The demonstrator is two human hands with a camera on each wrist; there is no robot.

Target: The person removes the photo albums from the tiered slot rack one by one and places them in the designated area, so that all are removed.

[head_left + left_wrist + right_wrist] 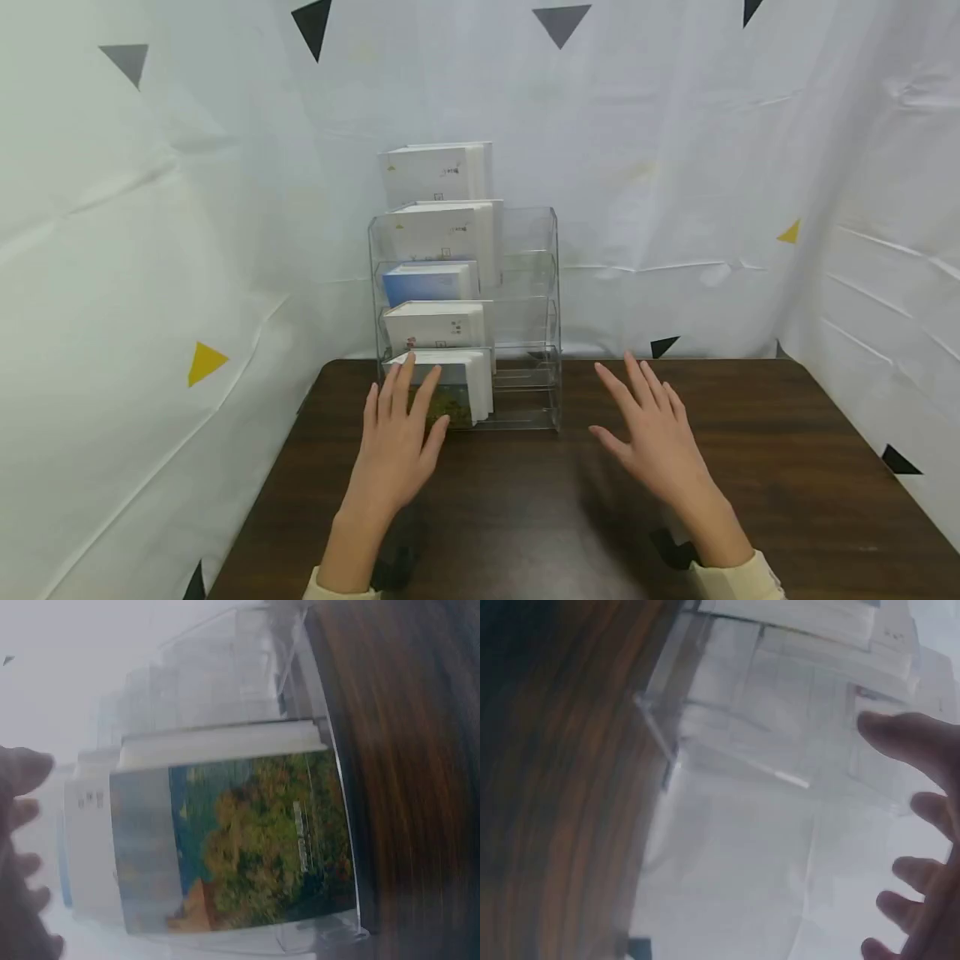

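Note:
A clear tiered rack (528,421) stands at the table's back, stacks of cards or booklets filling the left side of its tiers. In the lowest tier the front stack (247,847) shows a cover with green and orange foliage. My left hand (397,437), fingers straight and spread, overlaps that stack in the head view. To the right of the rack, my right hand (656,437) hovers over the table with fingers apart and nothing in them. Higher up sit a blue-covered stack (423,287) and white stacks, the topmost white stack (427,177) rising above the rack.
The dark wooden table (510,517) reaches back to a white cloth wall (645,150) printed with black, grey and yellow triangles. More white cloth hangs along the left and right sides. The right part of each rack tier shows bare clear plastic.

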